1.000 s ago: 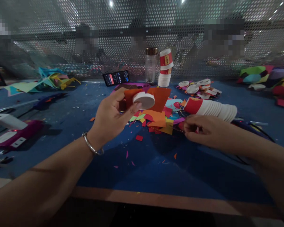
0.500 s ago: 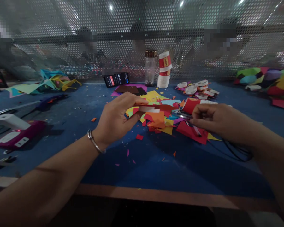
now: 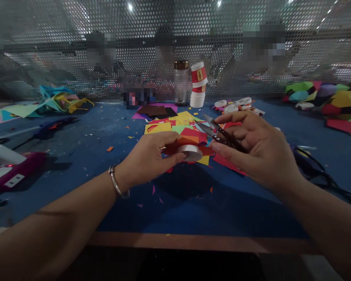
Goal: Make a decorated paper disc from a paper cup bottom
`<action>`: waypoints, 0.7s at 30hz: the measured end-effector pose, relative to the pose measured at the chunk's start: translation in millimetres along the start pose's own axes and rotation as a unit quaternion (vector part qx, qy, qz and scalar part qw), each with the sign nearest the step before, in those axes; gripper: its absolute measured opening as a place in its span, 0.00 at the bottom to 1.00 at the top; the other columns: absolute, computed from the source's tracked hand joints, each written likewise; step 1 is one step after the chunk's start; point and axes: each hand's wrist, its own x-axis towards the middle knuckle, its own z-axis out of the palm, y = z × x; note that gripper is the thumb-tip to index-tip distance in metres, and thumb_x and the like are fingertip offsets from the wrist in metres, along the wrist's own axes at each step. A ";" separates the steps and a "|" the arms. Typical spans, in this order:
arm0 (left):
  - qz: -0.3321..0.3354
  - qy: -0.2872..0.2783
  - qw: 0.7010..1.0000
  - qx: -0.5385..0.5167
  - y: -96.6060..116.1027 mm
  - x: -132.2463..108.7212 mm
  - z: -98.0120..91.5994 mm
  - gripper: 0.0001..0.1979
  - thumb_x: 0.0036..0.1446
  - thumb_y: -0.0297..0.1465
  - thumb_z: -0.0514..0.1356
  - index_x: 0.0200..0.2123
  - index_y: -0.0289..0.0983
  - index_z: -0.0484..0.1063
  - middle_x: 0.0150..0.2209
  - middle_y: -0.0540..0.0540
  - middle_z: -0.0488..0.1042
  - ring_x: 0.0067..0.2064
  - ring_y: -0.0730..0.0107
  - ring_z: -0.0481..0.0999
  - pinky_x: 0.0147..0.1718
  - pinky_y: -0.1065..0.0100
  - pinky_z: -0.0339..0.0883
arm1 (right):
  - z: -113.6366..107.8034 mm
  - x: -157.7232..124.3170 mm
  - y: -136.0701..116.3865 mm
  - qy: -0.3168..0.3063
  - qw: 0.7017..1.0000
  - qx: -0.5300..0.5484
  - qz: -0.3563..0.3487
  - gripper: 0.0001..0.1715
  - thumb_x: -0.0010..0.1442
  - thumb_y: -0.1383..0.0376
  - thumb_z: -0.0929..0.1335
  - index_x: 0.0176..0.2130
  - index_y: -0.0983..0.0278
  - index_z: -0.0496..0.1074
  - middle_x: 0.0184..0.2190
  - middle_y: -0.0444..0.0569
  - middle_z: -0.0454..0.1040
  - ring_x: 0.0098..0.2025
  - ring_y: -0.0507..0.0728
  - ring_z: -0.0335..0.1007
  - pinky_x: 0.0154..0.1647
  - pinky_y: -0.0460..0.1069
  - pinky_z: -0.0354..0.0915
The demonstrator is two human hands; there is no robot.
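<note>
Scissors (image 3: 213, 135) near orange paper (image 3: 206, 150), mid-frame
Left hand (image 3: 152, 154) pinches disc (image 3: 194, 153) and paper; right hand (image 3: 260, 148) grips scissors, blades parted: best kept off left thumb (image 3: 178, 157).

Table (image 3: 190, 214) is passable in front; bottle (image 3: 181, 86) and cups (image 3: 199, 74) block behind.

Craft workshop: scissors (image 3: 217, 138), paper scraps (image 3: 193, 134)
</note>
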 end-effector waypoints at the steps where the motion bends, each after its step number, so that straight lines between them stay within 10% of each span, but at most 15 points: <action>1: 0.003 -0.001 1.000 -0.004 1.1 0.0 -0.4 0.07 0.60 0.32 0.66 0.31 0.38 0.74 0.28 0.52 0.76 0.29 0.73 0.69 0.30 0.68 0.59 | 1.8 -0.2 0.0 -0.004 1.000 0.001 0.006 0.22 0.59 0.60 0.74 0.51 0.58 0.67 0.32 0.44 0.80 0.36 0.59 0.80 0.32 0.52 0.74; 21: -0.021 -0.042 0.994 -0.100 7.7 2.3 -4.1 0.16 0.59 0.35 0.66 0.23 0.39 0.66 0.22 0.54 0.65 0.26 0.73 0.62 0.26 0.69 0.56 | 8.3 -1.9 -0.2 0.004 0.998 0.065 0.000 0.21 0.58 0.64 0.75 0.49 0.58 0.68 0.36 0.45 0.78 0.39 0.57 0.78 0.43 0.52 0.77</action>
